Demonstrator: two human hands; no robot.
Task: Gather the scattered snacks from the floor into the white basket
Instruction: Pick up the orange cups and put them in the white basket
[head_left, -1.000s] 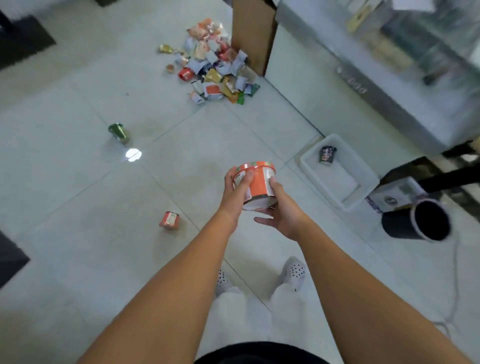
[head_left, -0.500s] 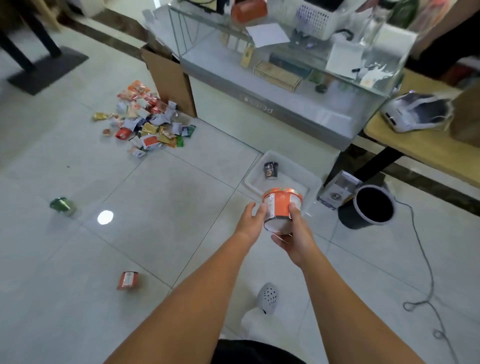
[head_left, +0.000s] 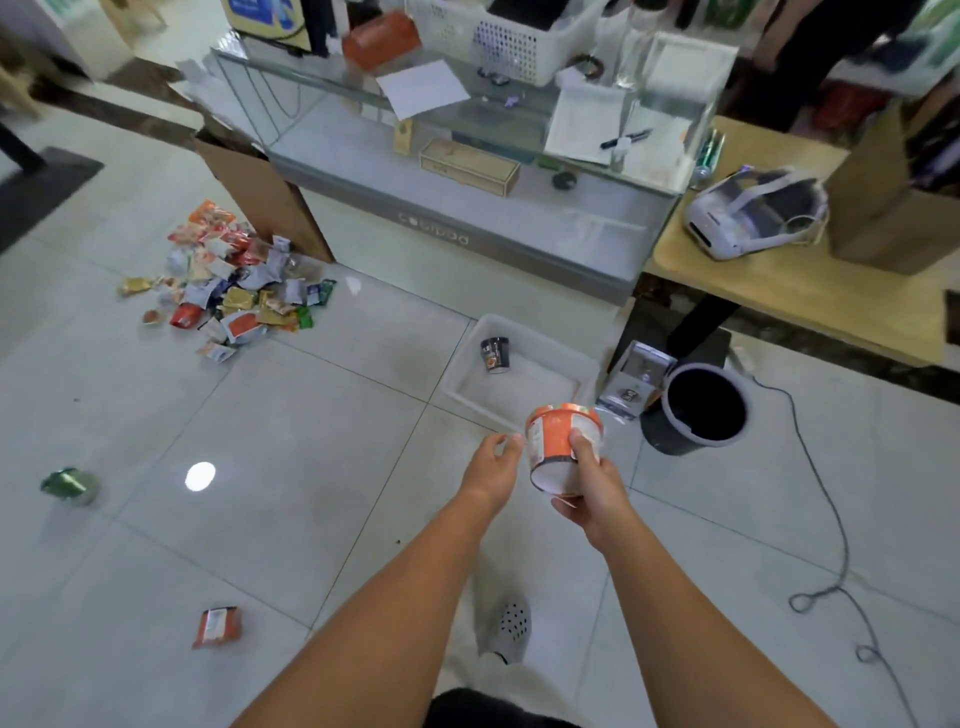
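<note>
My right hand (head_left: 589, 480) grips an orange and white snack cup (head_left: 561, 447), held tilted just in front of the white basket (head_left: 545, 358). My left hand (head_left: 493, 467) is beside the cup with relaxed fingers, its fingertips at the cup's left side, holding nothing. A black snack cup (head_left: 495, 354) lies in the basket. On the floor lie a pile of snack packets (head_left: 234, 286) at the far left, a green cup (head_left: 70, 486) at the left and an orange packet (head_left: 217, 626) near me.
A glass display counter (head_left: 467, 156) and a cardboard box (head_left: 260, 192) stand behind the basket. A black bin (head_left: 704, 408) sits right of it under a wooden table (head_left: 805, 291). A cable (head_left: 831, 519) trails over the tiles at the right.
I have moved closer to the basket and the view has lifted. My left hand has come off the orange cup; only my right hand holds it now.
</note>
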